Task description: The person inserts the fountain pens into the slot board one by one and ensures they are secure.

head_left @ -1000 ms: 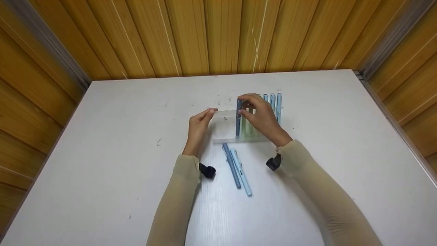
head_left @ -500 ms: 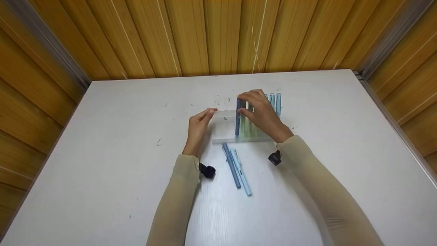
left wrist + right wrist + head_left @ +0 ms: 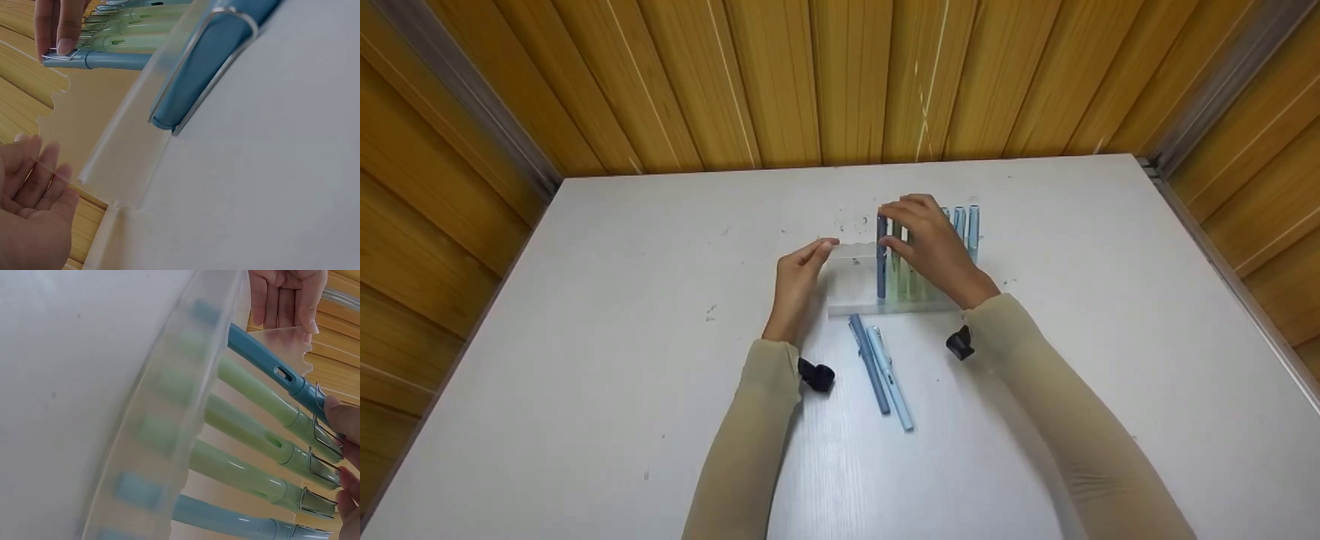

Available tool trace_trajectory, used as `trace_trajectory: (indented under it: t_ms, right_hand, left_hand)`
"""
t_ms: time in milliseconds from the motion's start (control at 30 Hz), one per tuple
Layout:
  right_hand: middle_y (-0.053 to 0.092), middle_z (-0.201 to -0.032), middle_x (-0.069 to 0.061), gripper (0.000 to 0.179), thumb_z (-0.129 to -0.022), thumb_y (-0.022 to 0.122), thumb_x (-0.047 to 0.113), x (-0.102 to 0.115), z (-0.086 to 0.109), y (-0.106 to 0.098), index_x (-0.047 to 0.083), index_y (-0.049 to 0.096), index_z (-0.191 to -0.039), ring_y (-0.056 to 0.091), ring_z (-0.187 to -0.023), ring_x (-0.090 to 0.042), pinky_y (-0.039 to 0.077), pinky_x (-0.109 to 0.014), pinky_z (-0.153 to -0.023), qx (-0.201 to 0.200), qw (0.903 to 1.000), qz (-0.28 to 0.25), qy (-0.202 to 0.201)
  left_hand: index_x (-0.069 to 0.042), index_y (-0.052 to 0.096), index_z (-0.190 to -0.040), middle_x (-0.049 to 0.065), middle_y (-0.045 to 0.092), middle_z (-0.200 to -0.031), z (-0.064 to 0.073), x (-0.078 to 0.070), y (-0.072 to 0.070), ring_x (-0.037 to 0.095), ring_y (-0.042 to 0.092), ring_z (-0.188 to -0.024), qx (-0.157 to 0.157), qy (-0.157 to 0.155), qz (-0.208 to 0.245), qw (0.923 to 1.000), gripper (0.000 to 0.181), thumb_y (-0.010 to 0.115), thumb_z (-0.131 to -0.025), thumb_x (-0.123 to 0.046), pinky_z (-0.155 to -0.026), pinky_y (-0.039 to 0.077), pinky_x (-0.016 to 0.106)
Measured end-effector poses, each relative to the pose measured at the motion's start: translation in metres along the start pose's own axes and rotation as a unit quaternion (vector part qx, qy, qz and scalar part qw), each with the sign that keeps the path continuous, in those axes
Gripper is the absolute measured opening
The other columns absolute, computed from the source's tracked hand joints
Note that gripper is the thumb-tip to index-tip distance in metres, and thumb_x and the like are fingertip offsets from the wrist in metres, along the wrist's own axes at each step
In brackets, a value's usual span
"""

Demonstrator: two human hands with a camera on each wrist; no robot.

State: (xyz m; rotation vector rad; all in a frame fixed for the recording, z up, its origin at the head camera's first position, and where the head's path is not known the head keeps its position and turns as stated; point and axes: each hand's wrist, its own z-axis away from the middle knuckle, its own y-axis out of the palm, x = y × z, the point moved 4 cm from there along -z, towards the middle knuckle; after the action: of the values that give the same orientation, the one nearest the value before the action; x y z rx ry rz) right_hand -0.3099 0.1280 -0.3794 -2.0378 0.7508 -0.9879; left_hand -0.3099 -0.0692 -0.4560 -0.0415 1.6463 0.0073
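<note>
A frosted clear pen stand [image 3: 851, 281] stands on the table. My left hand [image 3: 799, 281] pinches its left edge between thumb and fingers. My right hand [image 3: 934, 244] holds the cap end of a dark blue pen [image 3: 881, 262], which stands upright in the stand with its lower end in the base. Beside that pen, several green pens [image 3: 242, 424] fill neighbouring slots, partly hidden behind my right hand in the head view. Light blue pens [image 3: 974, 229] stand at the right end. All the standing pens have wire clips near the top.
In front of the stand, a second dark blue pen [image 3: 870, 367] and a light blue pen [image 3: 895, 386] lie side by side on the white table [image 3: 622, 337]. Wood-patterned panels [image 3: 847, 82] rise behind the table and at both sides.
The right hand has moved slightly left and its fingers have shifted at the top of the dark blue pen, whose upper end has moved slightly left. The left hand stays at the stand's edge.
</note>
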Motion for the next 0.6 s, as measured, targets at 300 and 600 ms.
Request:
trace_trajectory:
  t_ms: [300,600]
  right_hand:
    - [0.059,-0.133,-0.007,0.044,-0.088,0.070,0.018,-0.0002,-0.0004,0.0029,0.009,0.060,-0.130,0.043,-0.133,-0.027,0.036,-0.042,-0.113,-0.009,0.9999,0.005,-0.012]
    - [0.059,-0.132,-0.009,0.044,-0.089,0.069,0.017,0.0052,0.0054,0.0004,0.007,0.059,-0.131,0.047,-0.128,-0.025,0.041,-0.037,-0.109,-0.032,0.9985,-0.010,-0.044]
  left_hand:
    - [-0.005,0.068,-0.118,0.008,0.066,-0.125,0.0000,-0.0006,0.0006,0.020,0.050,-0.131,-0.001,-0.008,0.003,1.0000,0.037,0.061,-0.095,-0.032,-0.114,0.036,0.037]
    - [-0.007,0.069,-0.117,0.006,0.065,-0.126,0.0011,-0.0007,-0.0001,0.019,0.046,-0.135,0.005,0.012,-0.001,0.9999,0.034,0.060,-0.095,-0.032,-0.113,0.037,0.034]
